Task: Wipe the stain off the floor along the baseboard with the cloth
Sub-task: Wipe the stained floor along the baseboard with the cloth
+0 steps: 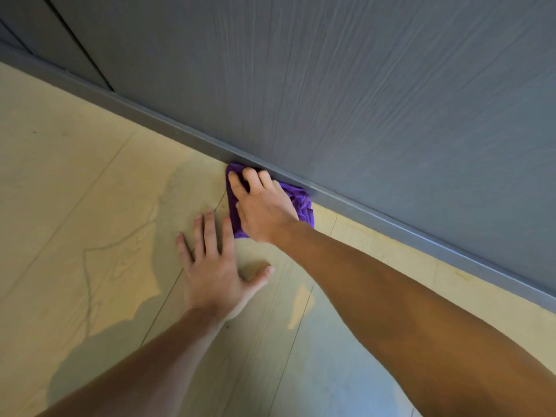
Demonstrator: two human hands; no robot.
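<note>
A purple cloth [302,203] lies bunched on the pale wood-look floor [75,188], pushed right up against the grey baseboard [376,215]. My right hand [261,209] presses down on the cloth, fingers spread toward the baseboard and covering most of it. My left hand [216,260] rests flat on the bare floor just left of the cloth, fingers apart, holding nothing. The floor under the cloth is hidden, so I cannot see the stain there. A faint damp-looking smear [180,182] shows on the floor left of the cloth.
A grey wood-grain wall [361,85] rises behind the baseboard, with a dark vertical seam [87,49] at the far left. The baseboard runs diagonally from upper left to lower right. Shadows of my arms fall on the floor at lower left.
</note>
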